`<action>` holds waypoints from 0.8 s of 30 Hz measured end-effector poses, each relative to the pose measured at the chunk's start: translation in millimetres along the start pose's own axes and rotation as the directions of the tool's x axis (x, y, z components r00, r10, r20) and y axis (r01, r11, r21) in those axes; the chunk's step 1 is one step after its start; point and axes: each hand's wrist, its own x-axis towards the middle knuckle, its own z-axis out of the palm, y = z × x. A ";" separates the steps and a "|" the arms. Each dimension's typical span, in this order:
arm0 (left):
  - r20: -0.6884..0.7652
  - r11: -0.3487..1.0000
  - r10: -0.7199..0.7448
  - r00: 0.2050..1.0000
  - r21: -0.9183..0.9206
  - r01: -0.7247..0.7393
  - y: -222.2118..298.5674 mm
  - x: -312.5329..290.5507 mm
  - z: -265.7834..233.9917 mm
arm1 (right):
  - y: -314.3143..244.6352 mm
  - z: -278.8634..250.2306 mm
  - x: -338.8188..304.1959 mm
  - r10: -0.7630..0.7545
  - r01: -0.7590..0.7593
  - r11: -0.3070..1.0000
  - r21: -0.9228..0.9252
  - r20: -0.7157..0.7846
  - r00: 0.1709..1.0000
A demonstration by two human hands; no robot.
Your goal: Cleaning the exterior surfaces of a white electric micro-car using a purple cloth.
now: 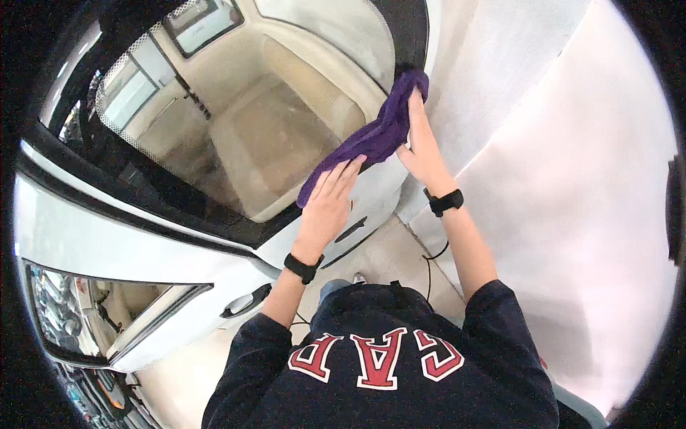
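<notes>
A long, bunched purple cloth (368,146), plush and fuzzy, lies slantwise along the lower edge of a curved glass window (271,129), at the dark border of a white vehicle (307,239). The left hand (327,204) lies at its lower-left end, fingers straight and flat over the fabric. The right hand (425,146) is at its upper-right end, fingers extended upward, thumb spread apart, fingertips partly covered by a fold; the cloth's middle spans between them. Both forearms reach forward, each with a black wristband (304,268). Behind the clear glass sits a smooth beige seat (314,79). To the right stands a pale, smooth wall (557,186).
</notes>
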 end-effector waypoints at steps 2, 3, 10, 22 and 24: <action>0.022 0.998 0.004 1.000 0.057 -0.005 -1.3 -11.7 14.7 | 18.2 20.8 -27.2 0.026 -0.026 1.000 0.005 0.021 0.999; 0.060 0.999 0.005 0.998 0.053 -0.009 -3.1 -20.5 20.4 | 25.1 32.8 -42.3 0.086 -0.087 0.996 0.010 0.039 0.996; 0.173 0.984 -0.051 0.984 0.177 0.019 -17.7 -85.4 45.7 | 33.4 100.2 -119.2 0.201 -0.214 0.975 0.059 0.175 0.964; 0.016 0.872 -0.457 0.889 0.207 0.444 -26.4 -215.0 46.5 | -84.0 150.7 -115.4 -0.310 0.282 0.949 0.144 0.596 0.741; 0.043 0.810 -0.568 0.822 0.209 0.549 -22.5 -234.4 43.5 | -102.4 161.3 -106.0 -0.369 0.342 0.926 0.162 0.593 0.716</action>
